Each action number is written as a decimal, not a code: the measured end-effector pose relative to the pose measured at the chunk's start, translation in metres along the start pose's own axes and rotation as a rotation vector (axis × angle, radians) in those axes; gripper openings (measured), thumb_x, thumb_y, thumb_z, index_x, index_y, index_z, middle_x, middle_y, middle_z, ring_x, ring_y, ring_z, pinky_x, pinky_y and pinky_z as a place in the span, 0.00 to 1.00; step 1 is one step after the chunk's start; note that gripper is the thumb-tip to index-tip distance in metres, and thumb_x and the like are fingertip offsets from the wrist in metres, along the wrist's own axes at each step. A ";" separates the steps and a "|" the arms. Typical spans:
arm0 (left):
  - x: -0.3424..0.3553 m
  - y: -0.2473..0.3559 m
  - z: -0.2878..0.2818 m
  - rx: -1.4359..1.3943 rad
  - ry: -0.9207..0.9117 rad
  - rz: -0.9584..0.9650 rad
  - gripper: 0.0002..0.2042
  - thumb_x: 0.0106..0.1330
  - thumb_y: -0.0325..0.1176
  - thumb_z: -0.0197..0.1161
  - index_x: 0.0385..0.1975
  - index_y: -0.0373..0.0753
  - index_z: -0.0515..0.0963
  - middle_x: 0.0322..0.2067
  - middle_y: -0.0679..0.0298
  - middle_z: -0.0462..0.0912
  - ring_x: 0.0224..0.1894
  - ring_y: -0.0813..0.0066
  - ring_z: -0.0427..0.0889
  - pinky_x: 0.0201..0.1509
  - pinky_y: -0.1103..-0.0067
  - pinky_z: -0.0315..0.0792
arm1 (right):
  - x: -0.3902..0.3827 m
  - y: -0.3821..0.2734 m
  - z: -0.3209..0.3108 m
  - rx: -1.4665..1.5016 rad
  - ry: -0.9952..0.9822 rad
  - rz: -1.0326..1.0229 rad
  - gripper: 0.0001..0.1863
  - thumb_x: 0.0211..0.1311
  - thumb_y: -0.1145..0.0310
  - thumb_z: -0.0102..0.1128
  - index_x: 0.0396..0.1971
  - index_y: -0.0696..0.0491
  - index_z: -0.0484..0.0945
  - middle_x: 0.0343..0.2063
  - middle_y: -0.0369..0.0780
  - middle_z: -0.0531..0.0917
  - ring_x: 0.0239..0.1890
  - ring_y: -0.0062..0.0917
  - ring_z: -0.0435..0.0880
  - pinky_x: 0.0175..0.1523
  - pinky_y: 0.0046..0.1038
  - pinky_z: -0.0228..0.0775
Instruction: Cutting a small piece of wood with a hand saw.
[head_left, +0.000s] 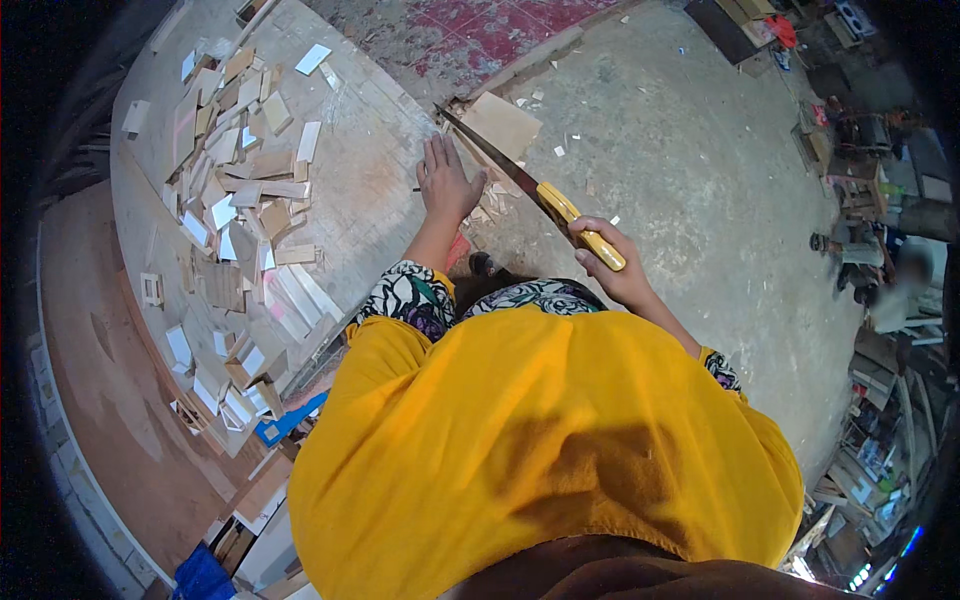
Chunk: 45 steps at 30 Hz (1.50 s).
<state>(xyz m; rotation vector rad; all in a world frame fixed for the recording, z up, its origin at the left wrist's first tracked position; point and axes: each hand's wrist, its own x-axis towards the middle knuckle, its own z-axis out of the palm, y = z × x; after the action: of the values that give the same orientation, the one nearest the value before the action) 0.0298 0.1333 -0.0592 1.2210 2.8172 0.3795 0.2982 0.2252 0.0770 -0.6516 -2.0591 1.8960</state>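
My right hand (628,278) is wrapped round the yellow handle (562,203) of a handsaw. The saw's long dark blade (490,152) points away and to the left, its tip by the edge of the worktable (375,150). My left hand (447,183) lies flat near that edge, fingers stretched forward, just left of the blade. A short, thin dark piece (417,189) shows beside the left hand; what it belongs to is hidden. Whether anything lies under the palm, I cannot tell.
Many wood offcuts (265,190), some with white faces, are heaped across the table's left side. A flat tan board (505,122) and small scraps lie on the concrete floor (690,190) past the blade. Cluttered tools and timber (870,250) line the far right.
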 end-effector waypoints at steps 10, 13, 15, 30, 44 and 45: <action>0.005 0.005 -0.030 -0.030 -0.255 0.023 0.63 0.31 0.52 0.78 0.66 0.29 0.44 0.68 0.48 0.46 0.71 0.53 0.43 0.71 0.63 0.45 | 0.008 0.005 0.000 -0.026 -0.036 -0.023 0.18 0.53 0.79 0.56 0.46 0.54 0.73 0.44 0.40 0.78 0.47 0.26 0.76 0.55 0.24 0.64; 0.004 0.009 -0.024 0.008 -0.213 0.010 0.63 0.31 0.53 0.78 0.66 0.30 0.46 0.68 0.48 0.48 0.71 0.53 0.44 0.71 0.63 0.46 | 0.008 0.006 0.003 -0.037 0.004 -0.039 0.17 0.54 0.79 0.57 0.46 0.54 0.73 0.44 0.40 0.78 0.47 0.26 0.77 0.54 0.24 0.64; 0.001 0.010 -0.020 0.009 -0.182 0.011 0.61 0.33 0.51 0.77 0.66 0.30 0.47 0.67 0.48 0.49 0.71 0.53 0.45 0.71 0.63 0.45 | 0.009 0.006 0.005 -0.188 0.019 -0.191 0.17 0.54 0.79 0.57 0.45 0.54 0.73 0.41 0.41 0.79 0.43 0.27 0.78 0.51 0.24 0.67; -0.007 0.017 -0.018 0.133 -0.080 -0.039 0.51 0.43 0.49 0.70 0.66 0.33 0.50 0.66 0.47 0.52 0.70 0.50 0.47 0.69 0.58 0.43 | -0.003 0.008 0.012 -0.161 0.028 -0.123 0.17 0.53 0.80 0.57 0.45 0.53 0.74 0.39 0.40 0.80 0.38 0.23 0.78 0.44 0.22 0.67; -0.006 0.019 -0.024 0.130 -0.097 -0.039 0.52 0.41 0.50 0.71 0.66 0.35 0.52 0.65 0.47 0.53 0.70 0.50 0.46 0.68 0.56 0.45 | -0.011 0.003 0.007 -0.088 0.019 0.106 0.16 0.52 0.80 0.58 0.43 0.54 0.73 0.34 0.37 0.78 0.33 0.19 0.76 0.41 0.19 0.65; -0.006 0.020 -0.026 0.086 -0.121 -0.046 0.51 0.42 0.46 0.70 0.66 0.35 0.50 0.66 0.48 0.51 0.70 0.50 0.45 0.69 0.56 0.43 | -0.011 0.004 0.008 -0.108 0.020 0.055 0.17 0.52 0.81 0.58 0.43 0.54 0.74 0.35 0.37 0.79 0.34 0.19 0.77 0.42 0.19 0.66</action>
<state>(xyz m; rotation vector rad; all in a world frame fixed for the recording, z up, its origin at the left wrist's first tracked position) 0.0439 0.1367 -0.0293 1.1503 2.7782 0.1768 0.3044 0.2127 0.0729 -0.7567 -2.1638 1.8092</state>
